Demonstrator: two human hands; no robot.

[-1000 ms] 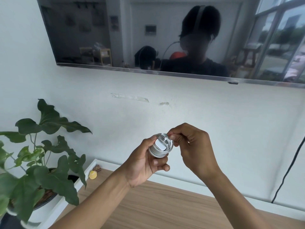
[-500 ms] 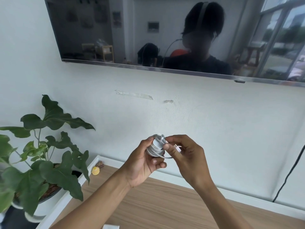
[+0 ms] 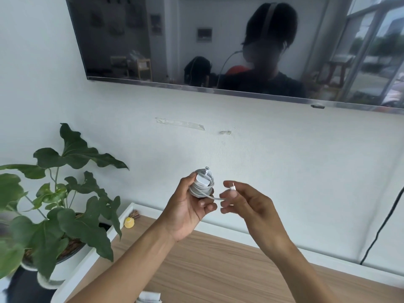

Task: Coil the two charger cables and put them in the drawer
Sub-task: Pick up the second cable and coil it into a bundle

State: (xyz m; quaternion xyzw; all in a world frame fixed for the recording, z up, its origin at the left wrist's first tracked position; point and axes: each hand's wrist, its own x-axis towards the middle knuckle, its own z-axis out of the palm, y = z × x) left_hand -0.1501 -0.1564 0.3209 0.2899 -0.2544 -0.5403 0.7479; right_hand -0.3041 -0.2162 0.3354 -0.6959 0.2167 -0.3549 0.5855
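Observation:
My left hand point(image 3: 188, 206) holds a white charger plug with its white cable wound around it, the charger bundle point(image 3: 202, 183), up in front of the wall. A short free end of the cable runs right from the bundle to my right hand point(image 3: 247, 204), which pinches the cable's small connector tip point(image 3: 233, 187) between blurred fingers. A second white object point(image 3: 149, 297) shows partly at the bottom edge on the wooden top; what it is cannot be told. No drawer is in view.
A wooden cabinet top point(image 3: 218, 270) with a white rim lies below my hands. A potted green plant point(image 3: 56, 204) stands at the left. A small yellow object point(image 3: 129, 222) sits by the back corner. A TV point(image 3: 218, 40) hangs above; a black cable point(image 3: 384, 224) drops at right.
My right hand has come off the top of the bundle and moved right, drawing out the cable's free end. The view has tilted slightly downward.

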